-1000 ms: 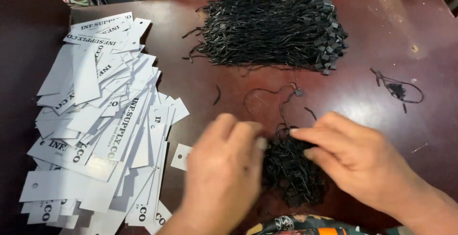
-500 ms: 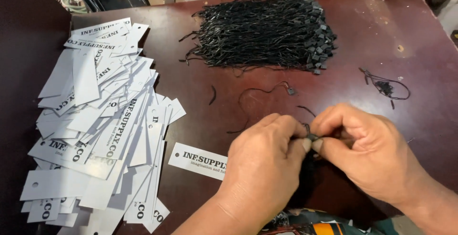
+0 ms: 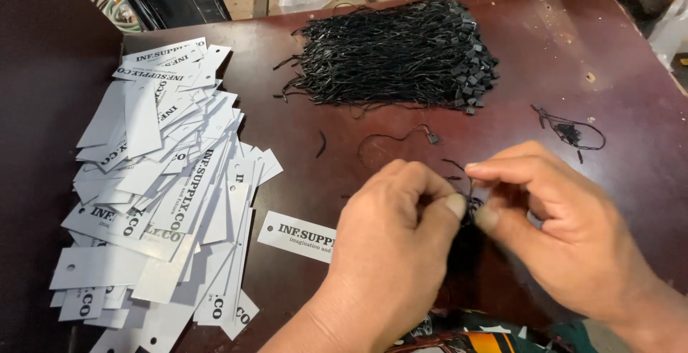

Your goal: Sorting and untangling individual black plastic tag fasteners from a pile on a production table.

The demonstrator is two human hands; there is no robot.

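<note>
My left hand (image 3: 390, 249) and my right hand (image 3: 562, 227) meet over the dark red table (image 3: 616, 52), fingertips pinched together on a thin black string loop (image 3: 469, 206). A small dark clump of strings lies under the hands, mostly hidden. One white printed paper tag (image 3: 294, 235) lies on its own just left of my left hand. A large heap of the same white tags (image 3: 158, 202) spreads over the table's left side.
A big bundle of black string loops with small square fasteners (image 3: 401, 55) lies at the back middle. One loose string (image 3: 401, 138) curls in front of it, another loose string piece (image 3: 570, 129) lies at the right. Bags and clutter stand beyond the far edge.
My hands rose off the dark clump and came together, pinching one string between the fingertips. The single white tag, earlier half covered by my left hand, now shows beside it.
</note>
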